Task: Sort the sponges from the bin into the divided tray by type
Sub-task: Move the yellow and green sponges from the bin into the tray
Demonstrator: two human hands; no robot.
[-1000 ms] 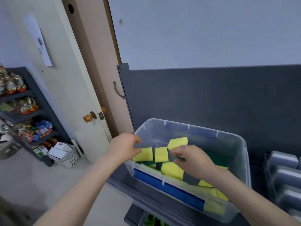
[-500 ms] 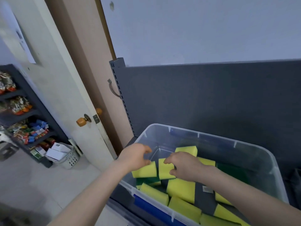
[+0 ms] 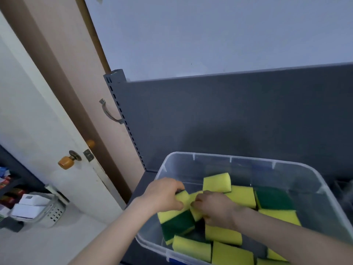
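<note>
A clear plastic bin sits at the lower right and holds several yellow sponges with green scrub sides. My left hand is inside the bin's left end, its fingers closed on a yellow sponge. My right hand is right beside it, gripping another yellow sponge. The two hands nearly touch. More sponges lie around them: one upright at the back, a green-faced one to the right, others along the front. No divided tray is in view.
A dark grey shelf back panel rises behind the bin. At left stands a white door with an orange knob. A white basket with boxes sits on the floor, next to a dark rack of packaged goods.
The view has dropped and closed in on the bin. Both hands have come together near the bin's left end, each closed on a yellow sponge.
</note>
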